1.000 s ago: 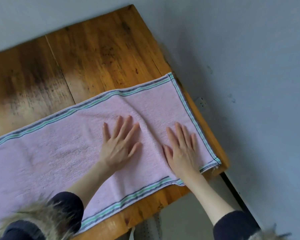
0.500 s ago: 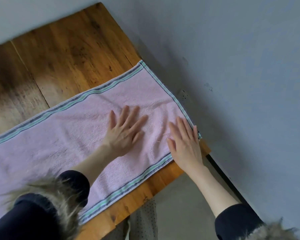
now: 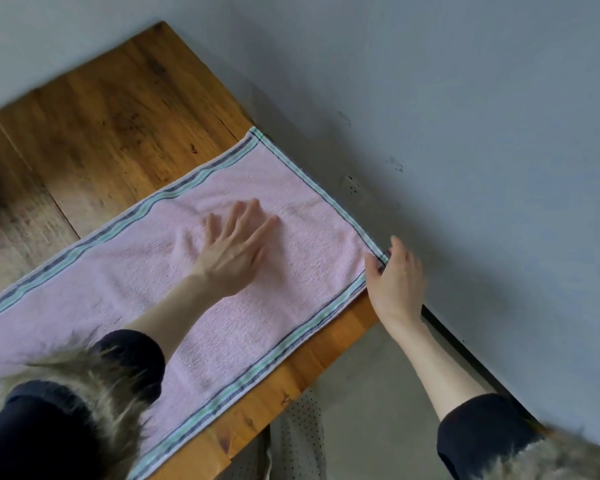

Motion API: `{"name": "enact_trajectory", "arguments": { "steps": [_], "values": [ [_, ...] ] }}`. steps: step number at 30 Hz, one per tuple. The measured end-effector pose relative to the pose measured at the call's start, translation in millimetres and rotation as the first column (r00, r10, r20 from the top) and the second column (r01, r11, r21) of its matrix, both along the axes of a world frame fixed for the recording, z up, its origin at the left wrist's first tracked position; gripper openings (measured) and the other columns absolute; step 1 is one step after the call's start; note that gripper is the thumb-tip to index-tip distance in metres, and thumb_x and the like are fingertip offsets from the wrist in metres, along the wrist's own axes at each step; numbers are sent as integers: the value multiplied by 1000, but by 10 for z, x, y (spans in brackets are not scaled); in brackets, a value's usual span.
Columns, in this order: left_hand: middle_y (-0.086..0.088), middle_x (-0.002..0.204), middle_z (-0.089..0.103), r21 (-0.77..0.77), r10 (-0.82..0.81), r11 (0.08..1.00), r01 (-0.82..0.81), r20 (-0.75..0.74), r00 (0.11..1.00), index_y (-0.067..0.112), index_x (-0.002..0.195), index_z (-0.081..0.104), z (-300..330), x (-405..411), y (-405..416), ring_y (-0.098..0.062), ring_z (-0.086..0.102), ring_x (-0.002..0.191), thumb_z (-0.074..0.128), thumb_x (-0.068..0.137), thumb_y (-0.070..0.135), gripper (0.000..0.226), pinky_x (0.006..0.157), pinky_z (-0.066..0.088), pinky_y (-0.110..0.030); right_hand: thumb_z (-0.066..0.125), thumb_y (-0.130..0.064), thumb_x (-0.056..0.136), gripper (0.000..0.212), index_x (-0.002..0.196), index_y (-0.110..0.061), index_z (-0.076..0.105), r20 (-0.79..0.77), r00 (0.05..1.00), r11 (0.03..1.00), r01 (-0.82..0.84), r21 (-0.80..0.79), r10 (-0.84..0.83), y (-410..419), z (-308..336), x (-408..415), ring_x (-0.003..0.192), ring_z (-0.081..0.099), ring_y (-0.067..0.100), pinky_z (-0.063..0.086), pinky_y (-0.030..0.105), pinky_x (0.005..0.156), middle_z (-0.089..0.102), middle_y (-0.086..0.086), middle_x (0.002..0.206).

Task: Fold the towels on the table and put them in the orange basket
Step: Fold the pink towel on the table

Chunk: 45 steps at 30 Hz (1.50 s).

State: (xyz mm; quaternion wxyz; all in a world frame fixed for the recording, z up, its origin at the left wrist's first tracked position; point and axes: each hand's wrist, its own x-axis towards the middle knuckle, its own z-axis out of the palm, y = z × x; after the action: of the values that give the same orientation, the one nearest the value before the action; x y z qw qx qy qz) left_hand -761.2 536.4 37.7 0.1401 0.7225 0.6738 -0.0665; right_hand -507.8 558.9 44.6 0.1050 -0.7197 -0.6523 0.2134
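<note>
Evidently to keep the cloth from sliding while its end is lifted, the left hand (image 3: 234,252) lies with straight, relaxed fingers on the pink towel (image 3: 291,216) spread on the table (image 3: 118,109), while the right hand (image 3: 397,277) pinches the corner just beside its thumb, apparently ready for a fold.

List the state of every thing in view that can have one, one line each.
Pink towel: spread flat and unfolded on the table, near right corner at the table's corner.
Left hand: fingers straight, lying flat on the towel's middle.
Right hand: at the towel's near right corner, thumb and fingers closing on it.
Wooden table: far part bare, near part covered by the towel.
Orange basket: not in view.
</note>
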Motion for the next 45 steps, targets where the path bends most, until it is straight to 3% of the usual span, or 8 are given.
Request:
{"name": "enact_trajectory", "arguments": {
  "steps": [4, 10, 15, 19, 23, 31, 36, 45],
  "values": [
    [-2, 155, -21, -85, 31, 996, -32, -18, 999, 37, 145, -13, -77, 111, 18, -26, -24, 140, -10, 89, 57, 59, 106, -17, -58, 49, -25, 94, 33, 123, -11, 55, 24, 1000, 999, 4, -48, -3, 50, 26, 62, 112, 46, 27, 37, 41, 93, 57, 10, 118],
    [-10, 153, 19, 142, 46, 987, -73, 184, 982, 20, 139, 30, 121, 274, 139, -29, 10, 144, 34, 97, 18, 42, 113, 9, -61, 55, -5, 89, 15, 100, -5, 65, -181, 976, 988, -100, 117, 120, 51, 141, -22, 95, 52, 25, 44, 38, 83, 57, 7, 98],
    [-1, 155, 21, 211, -276, 953, 217, 311, 909, 23, 144, 29, 262, 532, 408, -20, 7, 145, 45, 92, 3, 58, 118, 11, -42, 58, -3, 88, 15, 100, -4, 67, -269, 920, 948, -232, 217, 286, -61, 269, -99, 78, 55, 15, 50, 27, 67, 55, 4, 95],
    [1, 133, 55, 276, -400, 906, 322, 303, 865, 20, 114, 62, 328, 622, 517, -18, 28, 140, 56, 90, 8, 27, 118, 14, -43, 61, 0, 86, 12, 95, -1, 68, -267, 891, 911, -286, 296, 367, -103, 337, -98, 71, 53, 13, 48, 22, 62, 56, 7, 90],
    [3, 103, 70, 253, -313, 934, 254, 231, 921, 15, 91, 69, 356, 488, 529, -16, 47, 127, 63, 87, 22, 10, 117, 9, -45, 55, -1, 89, 12, 97, -2, 64, -297, 899, 936, -255, 243, 322, -45, 367, -40, 81, 56, 14, 51, 23, 70, 55, 5, 97],
    [-8, 97, 61, 219, -136, 971, 91, 196, 971, 7, 98, 70, 372, 223, 531, -25, 54, 96, 65, 85, 16, 17, 96, 36, -39, 48, -5, 93, 12, 100, -6, 57, -368, 901, 962, -152, 228, 229, 24, 343, -16, 81, 50, 7, 40, 3, 69, 49, -2, 98],
    [-6, 89, 62, 293, -47, 956, 2, 146, 988, 5, 86, 63, 357, 122, 578, -23, 57, 87, 60, 88, 31, 26, 93, 38, -41, 47, -6, 94, 13, 103, -6, 56, -377, 911, 975, -93, 203, 166, 58, 277, 6, 82, 49, 5, 40, 1, 66, 50, -2, 99],
    [-13, 97, 56, 346, 80, 930, -125, 142, 987, 1, 105, 65, 292, -40, 604, -29, 52, 90, 51, 93, 7, 19, 89, 29, -39, 45, -2, 94, 13, 102, -3, 55, -366, 922, 971, -36, 236, 123, 231, 267, 3, 78, 46, -5, 32, -5, 66, 50, -2, 96]
  ]
}}
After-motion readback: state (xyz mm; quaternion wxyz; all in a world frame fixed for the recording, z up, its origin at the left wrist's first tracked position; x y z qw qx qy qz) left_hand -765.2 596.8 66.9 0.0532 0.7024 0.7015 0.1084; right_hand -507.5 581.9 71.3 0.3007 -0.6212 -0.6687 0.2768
